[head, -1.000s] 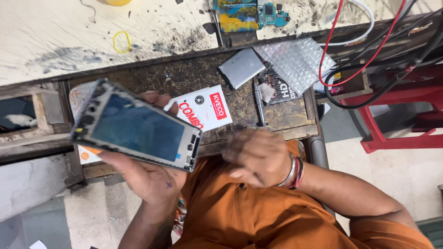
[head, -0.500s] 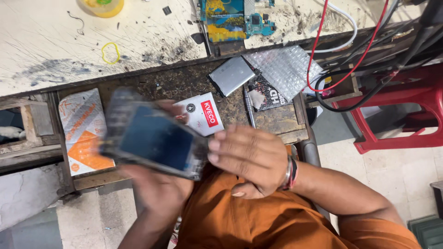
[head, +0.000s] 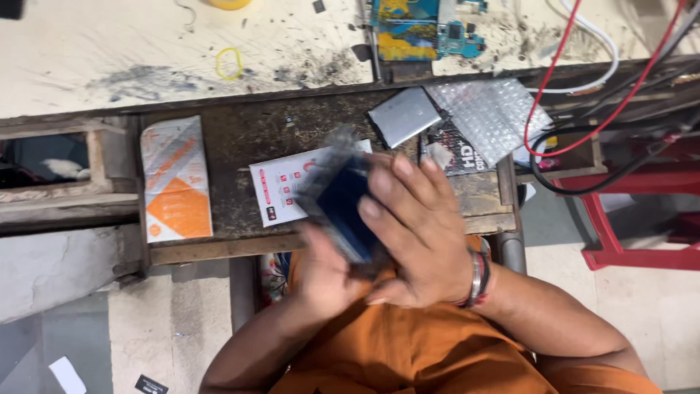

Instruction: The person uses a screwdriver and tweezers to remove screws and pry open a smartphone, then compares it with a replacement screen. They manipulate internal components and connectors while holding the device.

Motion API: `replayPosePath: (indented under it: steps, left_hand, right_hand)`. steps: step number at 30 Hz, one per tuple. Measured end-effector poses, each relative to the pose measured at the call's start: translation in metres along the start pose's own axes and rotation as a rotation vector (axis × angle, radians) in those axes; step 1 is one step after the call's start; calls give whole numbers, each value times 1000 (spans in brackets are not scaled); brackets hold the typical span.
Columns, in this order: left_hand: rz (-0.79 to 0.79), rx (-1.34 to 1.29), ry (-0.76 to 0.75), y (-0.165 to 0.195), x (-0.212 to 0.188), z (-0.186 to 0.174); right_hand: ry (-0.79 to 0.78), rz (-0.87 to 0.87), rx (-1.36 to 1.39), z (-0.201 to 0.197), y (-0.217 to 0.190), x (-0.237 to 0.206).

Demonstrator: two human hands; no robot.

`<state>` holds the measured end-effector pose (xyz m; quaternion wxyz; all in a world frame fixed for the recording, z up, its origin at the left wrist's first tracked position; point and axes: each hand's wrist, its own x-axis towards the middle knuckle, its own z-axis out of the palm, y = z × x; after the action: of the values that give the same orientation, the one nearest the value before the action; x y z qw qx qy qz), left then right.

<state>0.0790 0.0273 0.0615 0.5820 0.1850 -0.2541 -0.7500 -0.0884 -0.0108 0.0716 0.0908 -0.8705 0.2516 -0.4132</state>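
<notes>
My left hand (head: 324,273) holds a phone (head: 341,198) with a dark blue screen from below, over the front edge of a dark wooden shelf (head: 248,135). The phone is blurred. My right hand (head: 415,233) lies across its right side with the fingers spread over the screen. Bangles sit on my right wrist. A white and red packet (head: 281,191) lies on the shelf just behind the phone.
An orange and white packet (head: 175,179) lies at the shelf's left. A grey flat battery (head: 405,117), bubble wrap (head: 488,117) and a dark printed packet (head: 459,153) lie at the right. A circuit board (head: 419,29) rests on the white bench. Red, black and white cables (head: 576,95) hang right, above a red stool (head: 642,219).
The phone has turned from lying broadside at the left to pointing away from me, nearer the middle. My right hand has come up from my lap and covered it.
</notes>
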Motion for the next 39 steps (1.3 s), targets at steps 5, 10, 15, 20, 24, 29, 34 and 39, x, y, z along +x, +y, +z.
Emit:
replayPosePath:
  steps: [5, 10, 15, 20, 24, 29, 34, 39]
  left_hand:
    - [325, 15, -57, 6, 12, -9]
    - [315, 21, 60, 29, 5, -23]
    - [181, 59, -146, 6, 7, -4]
    - [349, 3, 53, 35, 5, -31]
    - [291, -32, -9, 24, -3, -33]
    - [79, -41, -20, 5, -10, -20]
    - [436, 18, 155, 37, -5, -37]
    - [319, 84, 10, 17, -7, -15]
  right_hand:
    - [-282, -95, 2, 17, -12, -5]
    - [-322, -107, 111, -7, 6, -8]
    - [-81, -2, -122, 31, -12, -12]
    - [-369, -194, -37, 23, -4, -22]
    - [-180, -80, -67, 5, -5, -9]
    - [-154, -19, -104, 30, -22, 8]
    - [-342, -168, -22, 14, -9, -5]
    - [-83, -12, -6, 19, -13, -3]
